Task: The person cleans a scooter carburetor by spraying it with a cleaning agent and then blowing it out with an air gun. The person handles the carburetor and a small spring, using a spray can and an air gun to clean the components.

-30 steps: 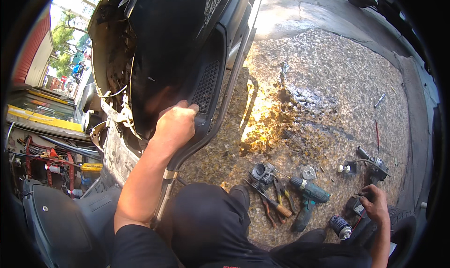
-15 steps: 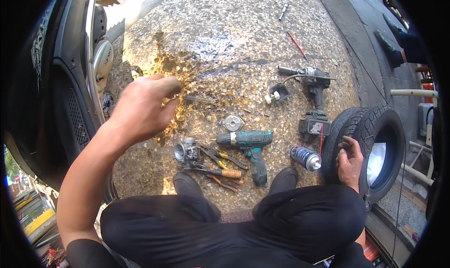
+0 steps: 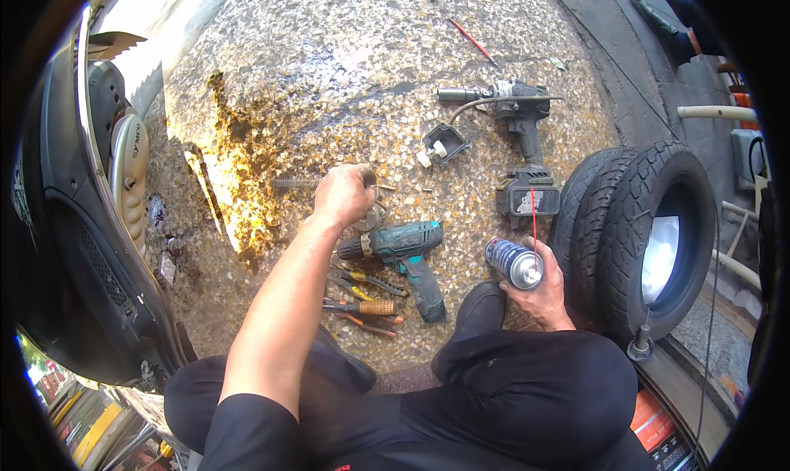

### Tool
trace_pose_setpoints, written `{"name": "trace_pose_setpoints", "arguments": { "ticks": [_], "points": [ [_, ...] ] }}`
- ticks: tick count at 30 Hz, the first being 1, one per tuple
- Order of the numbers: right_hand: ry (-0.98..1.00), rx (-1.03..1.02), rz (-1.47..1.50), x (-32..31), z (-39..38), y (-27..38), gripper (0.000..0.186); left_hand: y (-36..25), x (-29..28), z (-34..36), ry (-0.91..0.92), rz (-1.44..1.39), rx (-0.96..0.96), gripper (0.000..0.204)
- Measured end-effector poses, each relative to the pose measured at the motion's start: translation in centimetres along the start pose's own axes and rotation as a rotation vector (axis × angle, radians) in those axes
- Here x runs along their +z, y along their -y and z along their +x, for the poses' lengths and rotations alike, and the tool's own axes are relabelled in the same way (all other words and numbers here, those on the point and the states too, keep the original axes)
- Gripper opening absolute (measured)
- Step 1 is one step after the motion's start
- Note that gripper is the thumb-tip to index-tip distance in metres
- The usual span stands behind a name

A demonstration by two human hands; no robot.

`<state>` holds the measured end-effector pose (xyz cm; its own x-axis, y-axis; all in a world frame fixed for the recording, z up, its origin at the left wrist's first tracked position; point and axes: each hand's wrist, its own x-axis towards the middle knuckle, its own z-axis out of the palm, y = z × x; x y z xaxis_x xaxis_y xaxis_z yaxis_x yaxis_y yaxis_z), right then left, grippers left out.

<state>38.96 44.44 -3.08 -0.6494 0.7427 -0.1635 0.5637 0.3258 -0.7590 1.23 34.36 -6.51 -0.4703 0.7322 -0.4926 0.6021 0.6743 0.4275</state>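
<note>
The can (image 3: 504,257), between shoe (image 3: 481,306) and tires (image 3: 619,244), is gripped near its nozzle end by the right hand (image 3: 545,294). It should be light, stiff and slick, best held mid-body, clear of the flimsy straw (image 3: 534,220). Whether anything is pinched by the left hand's (image 3: 344,195) curled fingers cannot be told.

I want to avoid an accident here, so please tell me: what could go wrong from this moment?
The right hand holds the spray can; its long red straw sticks out and might snag or bend. The left hand is close to the spring and the round metal part, which it could knock away. The green drill also lies near and might be bumped.
</note>
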Motion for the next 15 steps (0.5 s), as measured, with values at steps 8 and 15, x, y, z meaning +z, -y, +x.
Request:
{"name": "trace_pose_setpoints", "arguments": {
  "ticks": [8, 15],
  "points": [
    [0.029, -0.054, 0.071, -0.2, 1.8, 1.0, 0.078, -1.3, 0.6, -0.5, 0.034, 0.397, 0.184, 0.021],
    [0.099, -0.143, 0.124, -1.3, 2.9, 3.0, 0.077, -1.3, 0.6, -0.1, 0.127, 0.49, 0.296, 0.018]
  ]
}}
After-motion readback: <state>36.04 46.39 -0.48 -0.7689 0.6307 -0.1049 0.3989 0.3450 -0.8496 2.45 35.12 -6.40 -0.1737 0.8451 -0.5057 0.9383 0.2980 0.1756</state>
